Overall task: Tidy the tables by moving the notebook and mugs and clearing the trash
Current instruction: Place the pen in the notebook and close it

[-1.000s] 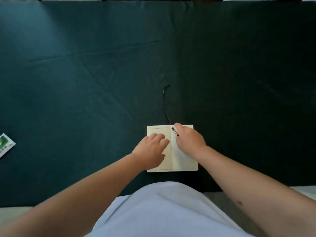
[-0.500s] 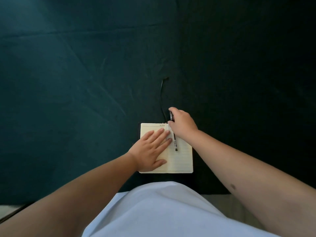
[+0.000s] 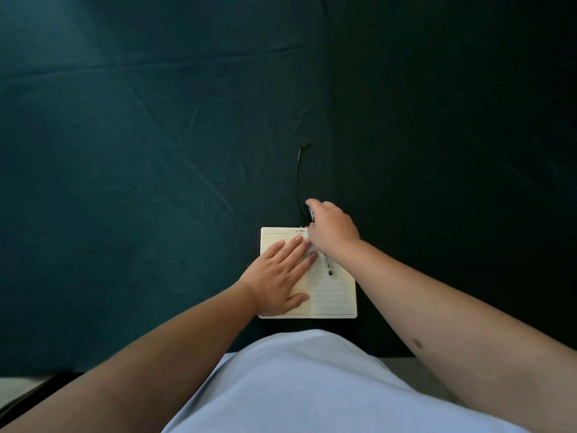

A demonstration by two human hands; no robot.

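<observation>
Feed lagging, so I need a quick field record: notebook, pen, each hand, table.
notebook: open, lying flat near the table's front edge
pen: over the right page, held by right hand
left hand: flat, pressing the left page
right hand: closed around the pen at the notebook's top edge
ribbon: trails away from the notebook
table: dark green cloth

Cloth [image 3: 156, 182] bare all round notebook [image 3: 334, 295]; ribbon [image 3: 297, 176] beyond.

Compared with a second ago, the left hand [image 3: 281, 276] now lies flat and spread on the notebook [image 3: 334, 295], no longer curled. The right hand [image 3: 332, 228] sits farther up at the top edge, and the pen [image 3: 327, 265] now points down the right page.
</observation>
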